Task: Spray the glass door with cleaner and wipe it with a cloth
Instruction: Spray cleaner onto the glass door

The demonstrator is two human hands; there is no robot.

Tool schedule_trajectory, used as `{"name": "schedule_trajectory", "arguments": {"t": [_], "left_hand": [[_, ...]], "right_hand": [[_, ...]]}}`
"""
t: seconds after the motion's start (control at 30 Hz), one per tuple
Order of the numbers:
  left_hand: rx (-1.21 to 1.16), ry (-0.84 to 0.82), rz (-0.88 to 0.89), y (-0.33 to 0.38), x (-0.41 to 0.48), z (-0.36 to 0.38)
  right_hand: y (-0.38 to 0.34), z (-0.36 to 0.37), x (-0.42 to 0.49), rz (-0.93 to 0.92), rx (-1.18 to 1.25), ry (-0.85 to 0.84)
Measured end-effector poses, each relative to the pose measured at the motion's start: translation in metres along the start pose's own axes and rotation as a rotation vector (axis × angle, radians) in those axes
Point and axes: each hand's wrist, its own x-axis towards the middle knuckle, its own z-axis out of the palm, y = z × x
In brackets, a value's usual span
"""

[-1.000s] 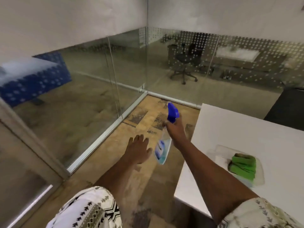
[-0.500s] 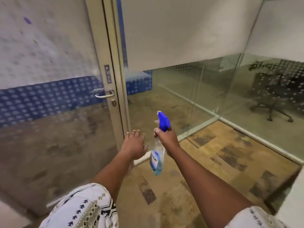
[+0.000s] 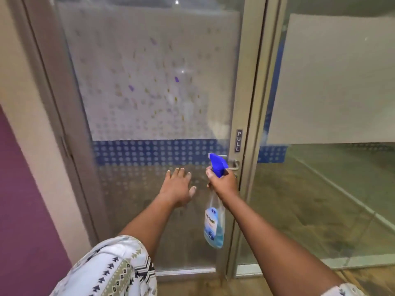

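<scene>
Bottle now nearer dot-frosted glass door

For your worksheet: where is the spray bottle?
The spray bottle: head view, right of centre, gripped by the right hand, near the door handle.

Spray bottle in right hand: blue trigger, pale-blue liquid. Glass door, above that hand: blue band w/ white dots.

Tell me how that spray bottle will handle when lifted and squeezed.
The spray bottle likely feels light: blue liquid shows only near its bottom. Its clear, plastic-looking wall probably gives when squeezed. Held at the neck by the right hand, it may swing.
</scene>
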Motion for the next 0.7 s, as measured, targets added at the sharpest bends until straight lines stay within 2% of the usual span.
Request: {"name": "schedule_trajectory", "arguments": {"t": [0.17,0.37,0.53,0.7], "left_hand": [[0.007,0.095,-0.128,-0.060,0.046,-0.052],[0.068,0.221,-0.179,-0.120,0.082,-0.115],[0.136,0.278,-0.172,-0.161,0.109,-0.156],[0.189,0.332,-0.161,-0.190,0.126,-0.180]], "right_hand": [[-0.091,0.046,0.084,-0.173,0.013,-0.046],[-0.214,0.091,0.145,-0.347,0.120,-0.078],[-0.288,0.132,0.174,-0.403,0.139,-0.072],[-0.321,0.165,0.196,-0.406,0.112,0.009]]}}
